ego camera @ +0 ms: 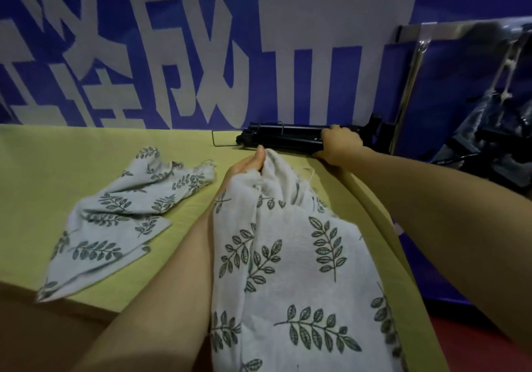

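My left hand (247,164) grips the bunched top of a white cloth with a green leaf print (290,271), which drapes down over my left forearm toward me. A second cloth of the same print (115,216) lies crumpled on the yellow-green table (57,164) to the left. At the table's far right edge my right hand (339,144) holds a bundle of black hangers with metal wire hooks (282,137), fingers curled over its right end.
A blue wall banner with large white characters (201,55) rises right behind the table. To the right stand a metal-framed blue panel (449,83) and dark plastic-wrapped items (495,130). The table's right edge runs diagonally under my right forearm; red floor shows at the bottom right.
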### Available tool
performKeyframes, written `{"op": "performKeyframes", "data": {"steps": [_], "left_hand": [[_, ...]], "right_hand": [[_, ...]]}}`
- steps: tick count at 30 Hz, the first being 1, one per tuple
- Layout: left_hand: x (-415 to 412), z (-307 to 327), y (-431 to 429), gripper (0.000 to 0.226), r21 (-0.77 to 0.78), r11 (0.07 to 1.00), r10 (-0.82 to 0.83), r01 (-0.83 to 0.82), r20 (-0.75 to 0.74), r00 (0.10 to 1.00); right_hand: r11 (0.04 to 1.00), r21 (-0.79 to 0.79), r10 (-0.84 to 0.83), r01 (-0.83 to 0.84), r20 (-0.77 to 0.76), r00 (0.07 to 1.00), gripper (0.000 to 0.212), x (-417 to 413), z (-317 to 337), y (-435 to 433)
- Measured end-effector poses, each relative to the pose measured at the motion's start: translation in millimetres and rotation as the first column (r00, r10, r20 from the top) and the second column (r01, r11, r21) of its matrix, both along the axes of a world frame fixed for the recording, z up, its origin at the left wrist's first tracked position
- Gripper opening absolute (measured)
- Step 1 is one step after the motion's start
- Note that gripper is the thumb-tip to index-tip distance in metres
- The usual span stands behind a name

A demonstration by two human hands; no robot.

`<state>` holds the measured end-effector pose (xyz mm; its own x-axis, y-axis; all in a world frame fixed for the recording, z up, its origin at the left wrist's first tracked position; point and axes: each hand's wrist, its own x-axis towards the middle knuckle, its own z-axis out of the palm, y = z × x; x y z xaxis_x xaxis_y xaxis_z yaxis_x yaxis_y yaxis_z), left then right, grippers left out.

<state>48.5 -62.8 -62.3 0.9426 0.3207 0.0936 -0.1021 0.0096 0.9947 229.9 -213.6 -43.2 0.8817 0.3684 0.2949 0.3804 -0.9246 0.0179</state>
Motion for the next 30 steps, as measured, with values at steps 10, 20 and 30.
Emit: {"op": "performKeyframes", "data": {"steps": [10,20,30], "left_hand": [[-9.7,2.0,-16.4,0.033,0.029,0.998,-0.047,0.047,-0.016,0.999],[-60.3,59.5,-56.8,0.046,0.167,0.982,0.100,-0.092,-0.045,0.994],[-117.2,61.7,-70.0,0.118,-0.033,0.990,0.138,-0.140,-0.070,0.988]], "right_hand": [[0.992,0.077,0.075,-0.101,0.286,0.955,0.038,-58.6,20.4,-8.5],[0.941,0.108,0.224,-0.321,0.514,0.828,0.036,-157.3,70.1,-63.1],[0.804,0.157,0.351,-0.574,0.653,0.671,0.046,-244.6,41.3,-92.0]]}}
